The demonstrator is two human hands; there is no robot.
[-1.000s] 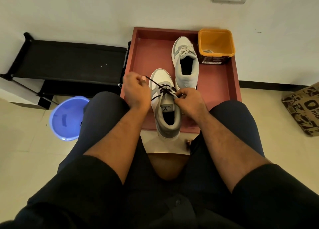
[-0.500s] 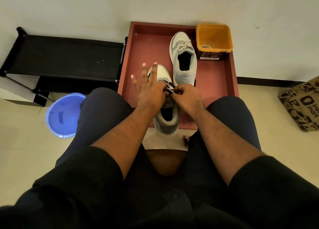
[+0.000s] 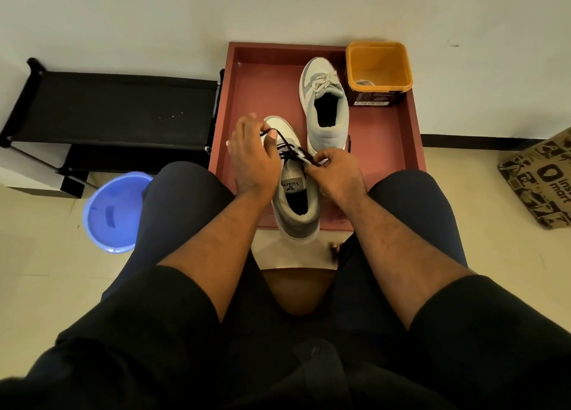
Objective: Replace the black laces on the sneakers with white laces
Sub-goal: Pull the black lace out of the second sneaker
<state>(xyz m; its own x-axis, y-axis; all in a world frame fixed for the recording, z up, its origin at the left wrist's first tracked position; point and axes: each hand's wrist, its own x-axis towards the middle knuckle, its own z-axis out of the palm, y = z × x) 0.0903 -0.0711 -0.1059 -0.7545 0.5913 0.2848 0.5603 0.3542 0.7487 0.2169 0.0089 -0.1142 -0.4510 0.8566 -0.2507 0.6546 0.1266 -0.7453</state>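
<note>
From the head view, a seated person leans over a red tray (image 3: 401, 137) on the floor against the far wall. The near sneaker (image 3: 295, 190), grey and white, lies at the tray's near edge between the person's knees, heel toward the person and overhanging the tray's rim. A black lace (image 3: 289, 145) is threaded across its upper eyelets. The left hand (image 3: 251, 159) sits over the sneaker's left side, its fingers curled and pinching a strand of the black lace drawn up toward the toe. The right hand (image 3: 336, 173) is at the sneaker's right side, fingers curled, pinching the lace near the top eyelets.

The far sneaker (image 3: 324, 107) lies farther in the tray, just right of the first, toe toward the wall, with a white lace (image 3: 323, 83) tied on it. An orange tub (image 3: 378, 65) stands in the tray's far right corner, just beside that sneaker, with something pale in it.

Left of the tray are a black rack (image 3: 114, 107) and, nearer, a blue basin (image 3: 112, 213). A printed paper bag (image 3: 540, 178) lies at the right edge.
</note>
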